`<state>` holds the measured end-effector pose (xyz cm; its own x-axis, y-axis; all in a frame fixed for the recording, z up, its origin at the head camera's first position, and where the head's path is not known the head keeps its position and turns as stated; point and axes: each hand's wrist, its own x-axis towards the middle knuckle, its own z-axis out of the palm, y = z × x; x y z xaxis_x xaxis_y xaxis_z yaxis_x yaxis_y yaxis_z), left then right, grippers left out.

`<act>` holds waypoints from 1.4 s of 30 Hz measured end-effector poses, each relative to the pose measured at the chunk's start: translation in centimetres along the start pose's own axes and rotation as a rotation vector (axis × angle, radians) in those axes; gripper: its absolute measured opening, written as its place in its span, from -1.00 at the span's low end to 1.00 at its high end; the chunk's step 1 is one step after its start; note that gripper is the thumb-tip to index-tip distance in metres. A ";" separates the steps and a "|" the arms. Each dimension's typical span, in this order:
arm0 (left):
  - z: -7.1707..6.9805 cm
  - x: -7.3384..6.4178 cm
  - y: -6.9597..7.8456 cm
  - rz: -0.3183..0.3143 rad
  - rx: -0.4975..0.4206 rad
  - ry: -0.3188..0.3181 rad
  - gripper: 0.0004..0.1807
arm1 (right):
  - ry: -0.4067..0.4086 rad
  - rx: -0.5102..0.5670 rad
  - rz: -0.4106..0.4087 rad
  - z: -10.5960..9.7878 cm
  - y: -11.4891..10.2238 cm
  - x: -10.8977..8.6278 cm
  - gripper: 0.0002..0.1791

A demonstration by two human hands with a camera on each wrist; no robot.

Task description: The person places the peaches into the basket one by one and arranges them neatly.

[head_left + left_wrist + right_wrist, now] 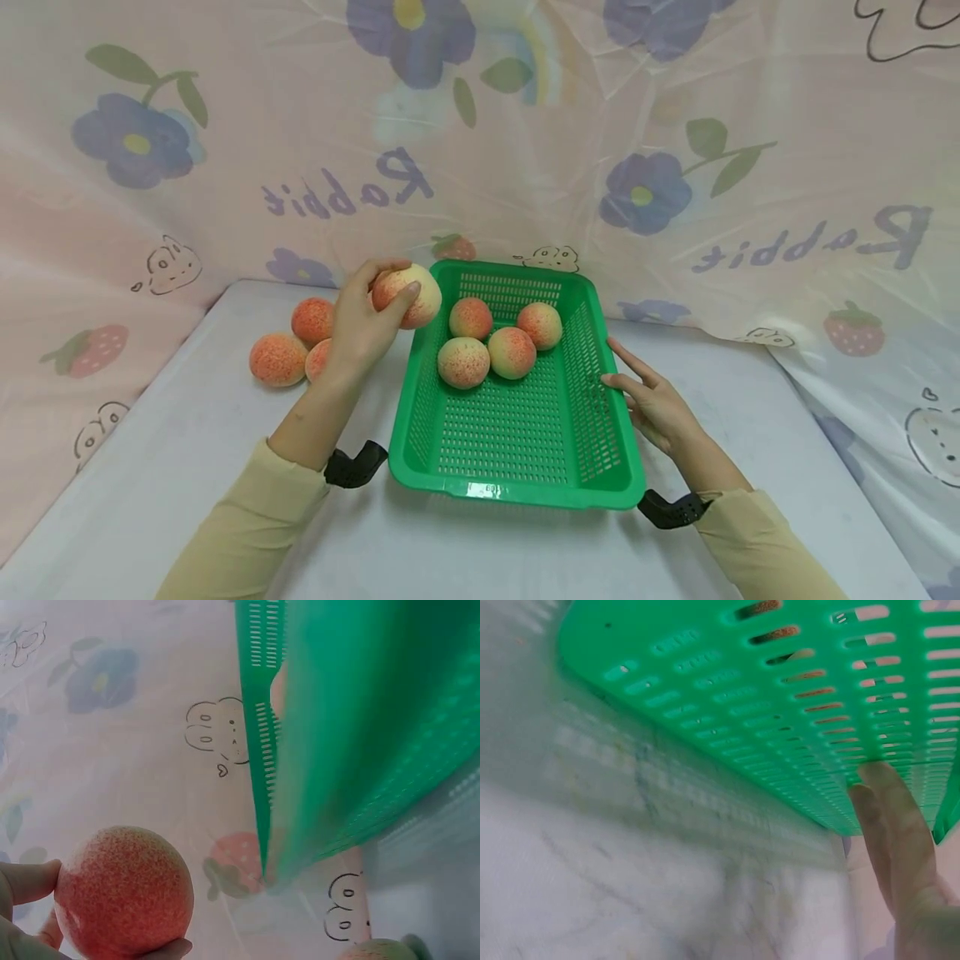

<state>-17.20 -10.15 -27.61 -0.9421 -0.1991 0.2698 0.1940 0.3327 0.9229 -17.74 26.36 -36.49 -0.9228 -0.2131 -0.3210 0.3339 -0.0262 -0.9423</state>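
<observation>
My left hand (362,323) holds a yellow-and-red peach (425,298) in the air, beside the upper left rim of the green plastic basket (517,493). In the left wrist view, thumb and fingers stand around the peach (126,892), its speckled red side showing. Several peaches (463,363) lie together toward the far end inside the basket. At the basket's right side, my right hand (658,410) grips it with the thumb over the rim. Two of its fingers (904,825) lie against the slotted outer wall in the right wrist view.
Three peaches (278,360) sit close together on the white-covered table (172,433) to the left, one partly hidden behind my left forearm. A patterned cloth (510,150) hangs behind the table. Black straps (356,465) stick out at both wrists.
</observation>
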 end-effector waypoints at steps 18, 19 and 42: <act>3.4 1.1 3.1 0.051 -0.101 -0.114 -0.69 | -0.007 0.006 -0.010 -0.1 0.3 0.1 -0.22; 3.6 1.2 3.2 0.050 -0.104 -0.124 -0.69 | -0.005 0.007 -0.011 -0.1 0.3 0.2 -0.22; 9.2 2.6 1.7 -0.120 -0.112 -0.444 -0.67 | 0.008 0.056 -0.003 -0.1 0.0 0.1 -0.20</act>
<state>-21.82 -1.62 -27.88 -0.9807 0.1914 0.0388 0.0823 0.2246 0.9710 -17.78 26.42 -36.56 -0.9252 -0.2053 -0.3191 0.3411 -0.0819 -0.9365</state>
